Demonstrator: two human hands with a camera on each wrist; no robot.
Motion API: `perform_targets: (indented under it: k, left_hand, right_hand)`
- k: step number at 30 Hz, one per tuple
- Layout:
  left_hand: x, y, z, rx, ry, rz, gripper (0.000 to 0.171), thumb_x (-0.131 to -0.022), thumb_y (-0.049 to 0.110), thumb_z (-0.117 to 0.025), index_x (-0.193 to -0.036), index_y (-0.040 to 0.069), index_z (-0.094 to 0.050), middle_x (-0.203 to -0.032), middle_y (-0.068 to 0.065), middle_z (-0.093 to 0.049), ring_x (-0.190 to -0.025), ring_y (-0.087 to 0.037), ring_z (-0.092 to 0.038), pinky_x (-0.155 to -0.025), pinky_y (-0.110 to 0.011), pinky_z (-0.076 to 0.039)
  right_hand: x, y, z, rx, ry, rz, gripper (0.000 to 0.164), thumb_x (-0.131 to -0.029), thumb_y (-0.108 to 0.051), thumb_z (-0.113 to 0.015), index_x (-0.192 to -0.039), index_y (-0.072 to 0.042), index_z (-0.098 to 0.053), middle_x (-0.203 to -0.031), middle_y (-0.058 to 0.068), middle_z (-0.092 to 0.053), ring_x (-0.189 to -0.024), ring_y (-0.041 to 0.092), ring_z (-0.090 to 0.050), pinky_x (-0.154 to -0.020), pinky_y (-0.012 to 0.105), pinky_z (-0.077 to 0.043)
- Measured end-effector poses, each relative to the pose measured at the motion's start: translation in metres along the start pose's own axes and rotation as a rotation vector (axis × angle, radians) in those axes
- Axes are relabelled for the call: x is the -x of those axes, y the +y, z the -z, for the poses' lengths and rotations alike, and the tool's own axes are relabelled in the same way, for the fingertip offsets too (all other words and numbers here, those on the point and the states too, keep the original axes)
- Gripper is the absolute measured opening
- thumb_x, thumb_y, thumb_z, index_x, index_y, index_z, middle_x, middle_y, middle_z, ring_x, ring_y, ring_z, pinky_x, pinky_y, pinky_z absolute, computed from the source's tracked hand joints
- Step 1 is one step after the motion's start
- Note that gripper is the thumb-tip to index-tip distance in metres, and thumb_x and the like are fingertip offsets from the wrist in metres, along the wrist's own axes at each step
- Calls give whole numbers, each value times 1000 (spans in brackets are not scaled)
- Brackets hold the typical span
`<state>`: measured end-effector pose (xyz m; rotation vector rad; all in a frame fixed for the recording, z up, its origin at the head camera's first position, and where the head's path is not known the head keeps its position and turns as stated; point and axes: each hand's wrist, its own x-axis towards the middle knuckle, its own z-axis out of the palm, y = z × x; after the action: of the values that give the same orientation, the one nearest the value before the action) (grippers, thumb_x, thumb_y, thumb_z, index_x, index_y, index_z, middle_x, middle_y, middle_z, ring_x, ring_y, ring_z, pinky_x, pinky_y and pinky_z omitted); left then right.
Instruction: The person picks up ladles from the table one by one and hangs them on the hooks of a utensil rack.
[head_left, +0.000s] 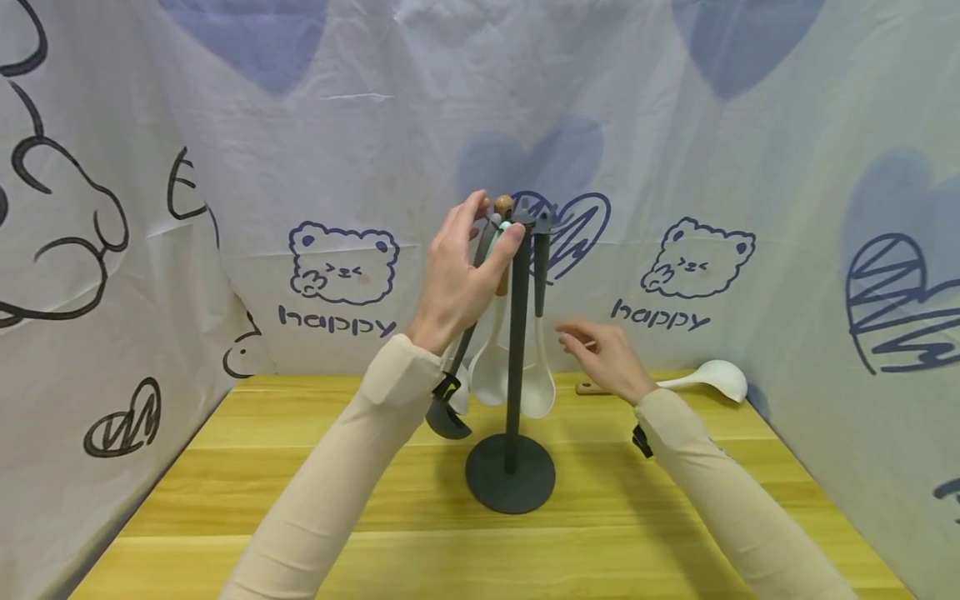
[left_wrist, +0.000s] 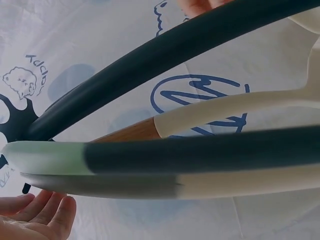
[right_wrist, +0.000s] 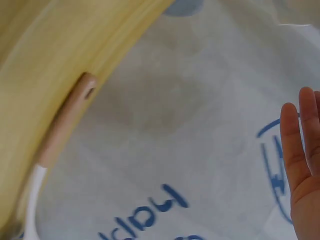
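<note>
A dark utensil stand (head_left: 517,358) holds several utensils hanging from its top. My left hand (head_left: 457,279) is raised at that top, thumb and fingers spaced around the handle ends. One is the mint-green end of a dark ladle (head_left: 447,419), which hangs slanted on the left. In the left wrist view, the left fingers (left_wrist: 52,215) lie beside the grey handle (left_wrist: 110,186) of a cream utensil; no finger covers the mint end (left_wrist: 45,157). Right of the stand, my right hand (head_left: 611,354) hovers with relaxed fingers, close to a cream spoon (head_left: 537,392) but apart from it.
A white ladle (head_left: 720,379) with a wooden handle (right_wrist: 67,117) lies at the back right of the wooden table (head_left: 300,500). The round stand base (head_left: 511,487) sits mid-table. Printed cloth (head_left: 420,125) walls the table's back and sides.
</note>
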<state>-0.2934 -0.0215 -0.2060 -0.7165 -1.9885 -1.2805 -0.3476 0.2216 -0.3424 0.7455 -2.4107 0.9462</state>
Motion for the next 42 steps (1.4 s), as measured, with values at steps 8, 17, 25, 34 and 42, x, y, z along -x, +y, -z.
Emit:
perform_targets:
  k: [8, 17, 25, 34, 42]
  left_hand:
    - [4, -4, 2, -12, -2, -10, 65, -96, 41, -57, -148, 6, -40, -143, -12, -51, -130, -22, -49, -109, -33, -42]
    - [13, -6, 1, -22, -27, -4, 68, -95, 46, -54, -149, 8, -39, -143, -12, -50, -130, -27, -49, -109, -41, -42]
    - [17, -10, 2, -15, -20, 5, 67, -95, 42, -56, -150, 7, -38, -145, -10, -49, -132, -25, -48, -111, -38, -40]
    - [19, -14, -1, -26, -35, -2, 71, -95, 47, -55, -149, 5, -39, -145, -12, -49, -132, -23, -48, -110, -35, -41]
    - [20, -13, 0, 0, -22, -14, 67, -95, 40, -58, -149, 5, -39, -144, -12, -50, -133, -22, -47, -112, -34, -40]
  right_hand:
    - [8, 30, -1, 72, -65, -115, 26, -100, -16, -56, -121, -5, -67, -110, 15, -72, -90, 27, -71, -82, 44, -58]
    - [19, 69, -3, 200, -187, -237, 26, -100, -14, -54, -117, 0, -68, -115, 18, -70, -102, 34, -66, -96, 52, -50]
    - [29, 102, 2, 302, -273, -286, 23, -98, -10, -55, -113, 1, -69, -113, 19, -70, -105, 37, -65, -92, 52, -52]
    - [40, 123, 12, 433, -401, -349, 36, -92, -7, -60, -125, 6, -61, -125, 29, -61, -116, 47, -56, -100, 57, -46]
    - [41, 137, 6, 483, -462, -358, 41, -95, -5, -57, -132, 9, -51, -129, 32, -56, -121, 48, -52, -105, 56, -42]
